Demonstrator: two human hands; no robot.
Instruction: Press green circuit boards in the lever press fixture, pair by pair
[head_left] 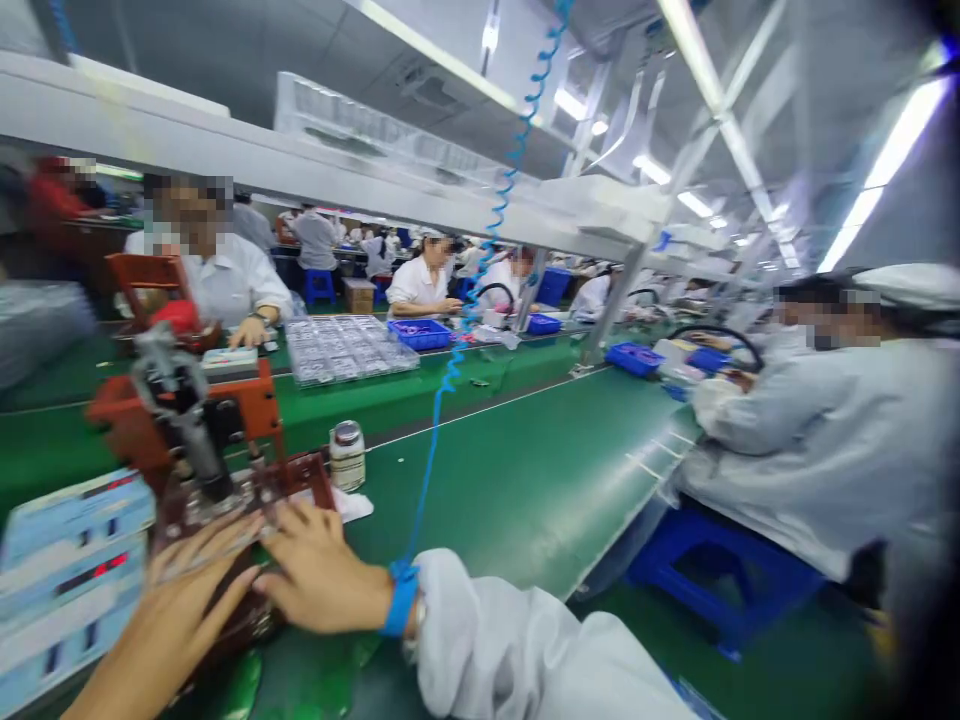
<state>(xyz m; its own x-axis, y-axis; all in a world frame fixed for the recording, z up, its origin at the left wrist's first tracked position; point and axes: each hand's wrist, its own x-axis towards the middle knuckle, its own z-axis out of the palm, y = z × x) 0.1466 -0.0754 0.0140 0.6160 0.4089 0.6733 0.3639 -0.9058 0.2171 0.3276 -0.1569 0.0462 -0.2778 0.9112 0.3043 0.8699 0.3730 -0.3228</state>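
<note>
My left hand (187, 590) lies with fingers stretched over a clear flat piece on the base of a red-brown press fixture (225, 470) at the lower left. My right hand (319, 570) rests beside it, fingers extended onto the same base and touching the left hand's fingertips. A blue wrist strap (401, 600) circles my right wrist, its coiled blue cord (480, 270) rising to the overhead rail. What lies under the fingers is blurred.
A small white jar (347, 455) stands just right of the fixture. A grey meter box (67, 570) sits at far left. Green conveyor belt (525, 470) runs ahead. Clear part trays (345, 348) and blue bins (420, 333) lie beyond. Co-workers in white sit opposite and at right (840, 430).
</note>
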